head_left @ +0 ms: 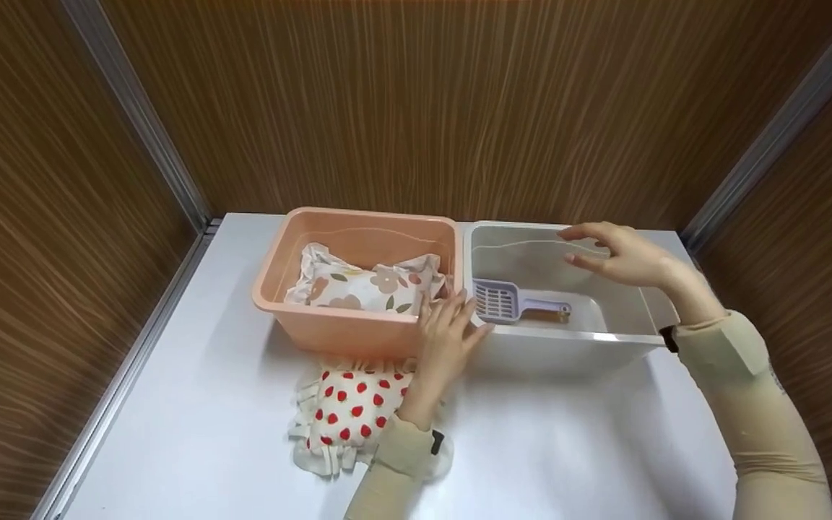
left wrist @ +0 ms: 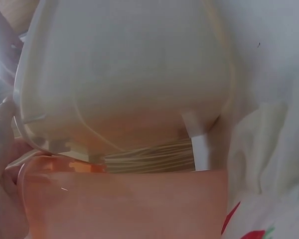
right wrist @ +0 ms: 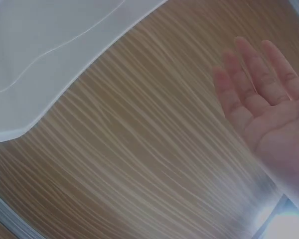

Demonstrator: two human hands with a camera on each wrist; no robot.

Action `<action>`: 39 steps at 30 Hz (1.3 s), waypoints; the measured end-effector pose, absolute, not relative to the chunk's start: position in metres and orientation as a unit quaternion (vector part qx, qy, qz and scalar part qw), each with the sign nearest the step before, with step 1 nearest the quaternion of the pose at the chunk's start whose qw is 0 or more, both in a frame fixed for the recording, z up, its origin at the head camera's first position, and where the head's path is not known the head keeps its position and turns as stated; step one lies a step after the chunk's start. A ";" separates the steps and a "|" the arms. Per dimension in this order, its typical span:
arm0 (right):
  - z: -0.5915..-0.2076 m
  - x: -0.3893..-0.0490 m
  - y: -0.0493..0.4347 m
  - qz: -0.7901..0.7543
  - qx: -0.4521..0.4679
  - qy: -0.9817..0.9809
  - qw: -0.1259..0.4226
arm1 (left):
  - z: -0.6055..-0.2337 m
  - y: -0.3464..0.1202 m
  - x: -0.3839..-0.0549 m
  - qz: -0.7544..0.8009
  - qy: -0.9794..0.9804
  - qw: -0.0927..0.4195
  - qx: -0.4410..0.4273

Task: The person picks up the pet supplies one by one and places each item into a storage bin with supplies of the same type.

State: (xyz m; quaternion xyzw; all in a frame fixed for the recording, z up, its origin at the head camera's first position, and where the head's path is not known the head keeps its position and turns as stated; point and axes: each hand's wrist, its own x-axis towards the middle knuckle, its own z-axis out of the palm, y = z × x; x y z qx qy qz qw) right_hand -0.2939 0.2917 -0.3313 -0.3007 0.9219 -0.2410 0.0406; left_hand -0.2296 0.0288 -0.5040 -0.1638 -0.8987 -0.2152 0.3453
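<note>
My left hand (head_left: 446, 339) rests on the adjoining front corners of a peach bin (head_left: 358, 326) and a white bin (head_left: 568, 355), its fingers fairly straight. In the left wrist view the hand (left wrist: 7, 169) touches the rims at the edge of the frame. My right hand (head_left: 629, 256) hovers over the white bin with nothing in it; in the right wrist view its palm (right wrist: 284, 124) shows with extended fingers. Inside the white bin lies a purple slotted litter scoop (head_left: 499, 300). A floral pillow (head_left: 369, 287) with ruffled edges lies in the peach bin.
A strawberry-print pillow (head_left: 354, 408) with a ruffled border lies on the white table (head_left: 192, 404) in front of the peach bin, partly hidden by my left arm. Wood-grain panels (head_left: 416, 108) close off the back and both sides.
</note>
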 end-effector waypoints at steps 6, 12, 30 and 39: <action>-0.337 -0.275 0.289 -0.251 -0.316 0.915 0.006 | -0.501 0.030 -0.230 -0.224 -0.903 0.328 -0.163; -0.352 -0.258 0.283 -0.257 -0.331 0.908 -0.011 | -0.502 0.030 -0.230 -0.223 -0.903 0.327 -0.166; -0.379 -0.241 0.274 -0.288 -0.349 0.892 -0.020 | -0.508 0.020 -0.238 -0.307 -0.794 0.456 -0.257; -0.397 -0.239 0.260 -0.310 -0.340 0.888 0.000 | -0.502 0.010 -0.222 -0.349 -0.774 0.454 -0.270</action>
